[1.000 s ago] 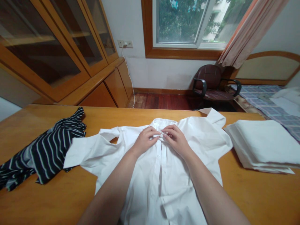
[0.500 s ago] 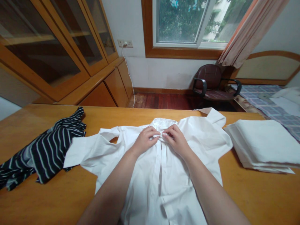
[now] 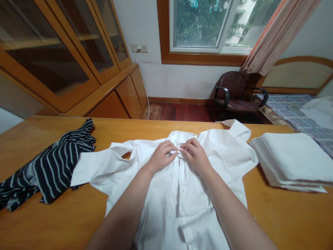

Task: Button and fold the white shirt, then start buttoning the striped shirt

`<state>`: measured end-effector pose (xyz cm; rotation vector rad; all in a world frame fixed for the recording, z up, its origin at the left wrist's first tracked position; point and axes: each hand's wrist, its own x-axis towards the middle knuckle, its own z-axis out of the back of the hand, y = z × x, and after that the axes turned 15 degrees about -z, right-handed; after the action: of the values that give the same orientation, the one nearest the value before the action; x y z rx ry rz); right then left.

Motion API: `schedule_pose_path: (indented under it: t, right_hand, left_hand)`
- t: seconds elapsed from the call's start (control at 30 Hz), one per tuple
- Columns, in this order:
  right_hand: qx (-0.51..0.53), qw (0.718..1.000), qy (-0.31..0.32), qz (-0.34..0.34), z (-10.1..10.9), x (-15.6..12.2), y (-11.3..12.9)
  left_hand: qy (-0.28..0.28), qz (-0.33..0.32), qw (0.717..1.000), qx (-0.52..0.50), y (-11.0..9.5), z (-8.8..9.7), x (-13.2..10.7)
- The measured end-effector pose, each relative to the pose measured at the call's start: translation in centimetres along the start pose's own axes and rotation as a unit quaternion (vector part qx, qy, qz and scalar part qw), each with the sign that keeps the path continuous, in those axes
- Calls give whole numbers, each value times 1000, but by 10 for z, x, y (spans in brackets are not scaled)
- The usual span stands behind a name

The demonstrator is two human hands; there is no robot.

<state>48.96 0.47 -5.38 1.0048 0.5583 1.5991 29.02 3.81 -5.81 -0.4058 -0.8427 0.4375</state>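
A white button-up shirt (image 3: 156, 194) lies spread on the wooden table, collar at the far side and sleeves out to both sides. Just below the collar, my left hand (image 3: 164, 155) pinches the front edge of the shirt. My right hand (image 3: 194, 155) pinches the opposite front edge, its fingertips almost meeting those of the left. Whatever button or buttonhole lies between the fingertips is too small and covered to make out. Lower down, the two front edges lie side by side, with small buttons along the left one.
A black-and-white striped garment (image 3: 56, 163) is crumpled at the left, touched by the shirt's cuff. At the right sits a stack of folded white cloth (image 3: 293, 159). Beyond the wooden table (image 3: 65, 222) are a glass-door cabinet (image 3: 88, 80), an armchair (image 3: 234, 90) and a bed (image 3: 293, 107).
My fingertips have shifted very slightly at the shirt front, the two hands still pinching close together. The shirt and the other things lie as before.
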Motion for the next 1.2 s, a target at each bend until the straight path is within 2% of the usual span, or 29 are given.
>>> schedule_pose_path:
  t: [0.5,1.2]
  right_hand:
    - [21,1000,-12,-16,0,-2,5]
    - [14,999,-12,33,4,-2,8]
  left_hand:
    - [-25,47,997,-63,-2,2,2]
    - [-30,68,995,-70,-1,2,3]
